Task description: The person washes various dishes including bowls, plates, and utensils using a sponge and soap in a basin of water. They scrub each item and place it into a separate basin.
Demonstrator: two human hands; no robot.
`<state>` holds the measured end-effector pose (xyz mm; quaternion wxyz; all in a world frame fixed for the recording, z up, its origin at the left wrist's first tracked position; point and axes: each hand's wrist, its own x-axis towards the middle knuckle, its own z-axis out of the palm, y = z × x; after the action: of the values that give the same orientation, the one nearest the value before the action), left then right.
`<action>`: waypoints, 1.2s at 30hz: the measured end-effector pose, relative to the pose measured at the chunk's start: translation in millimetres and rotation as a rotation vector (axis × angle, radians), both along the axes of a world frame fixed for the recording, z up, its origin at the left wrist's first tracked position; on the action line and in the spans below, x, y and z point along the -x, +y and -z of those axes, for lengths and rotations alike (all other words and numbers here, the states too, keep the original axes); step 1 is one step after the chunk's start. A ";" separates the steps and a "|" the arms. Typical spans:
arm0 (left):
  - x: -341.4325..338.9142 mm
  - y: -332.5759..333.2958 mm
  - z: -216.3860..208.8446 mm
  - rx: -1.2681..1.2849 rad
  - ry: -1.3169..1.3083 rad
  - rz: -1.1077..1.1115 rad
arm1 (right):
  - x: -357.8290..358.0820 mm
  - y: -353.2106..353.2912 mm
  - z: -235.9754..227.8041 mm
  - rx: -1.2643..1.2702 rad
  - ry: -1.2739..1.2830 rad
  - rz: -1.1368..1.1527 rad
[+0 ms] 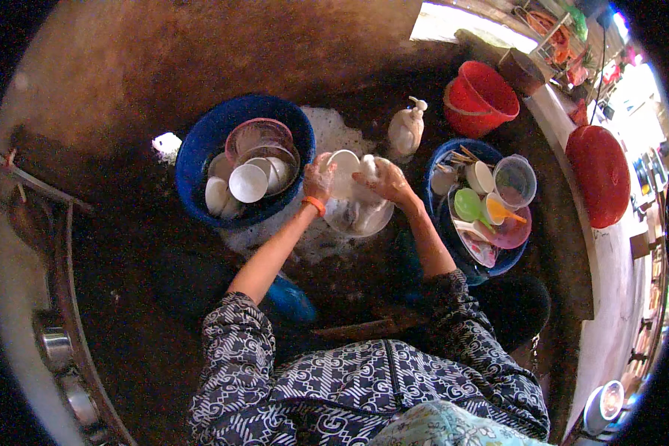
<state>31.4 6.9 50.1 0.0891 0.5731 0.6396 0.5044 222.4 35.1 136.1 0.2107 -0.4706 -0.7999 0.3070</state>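
Note:
My left hand [318, 181], with an orange band at its wrist, grips a white bowl [342, 162] by its side. My right hand [386, 182] is closed at the bowl's other side, around something white and foamy too blurred to name. Just beneath both hands a pale round basin [375, 225] holds suds. To the left a large blue tub [188, 160] contains plates and bowls, among them a white bowl [247, 183] on top. At the right, another blue tub [522, 260] carries cups, chopsticks, a green ladle [468, 204] and an orange spoon [504, 213].
Foam [323, 123] spreads over the dark wet floor around the basin. A white pump bottle [406, 131] stands beyond my right hand, near stacked red buckets [479, 100]. A red basin [598, 177] leans by the pale ledge at right. Metal pots [56, 346] line the left side.

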 end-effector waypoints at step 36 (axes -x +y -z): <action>-12.9 -25.4 -20.5 0.197 -0.113 0.319 | 19.7 -30.0 48.3 -0.090 -0.358 0.362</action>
<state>44.3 -18.4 70.6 0.2596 0.6265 0.5808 0.4502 202.7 5.1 87.9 0.1379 -0.6430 -0.7402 0.1401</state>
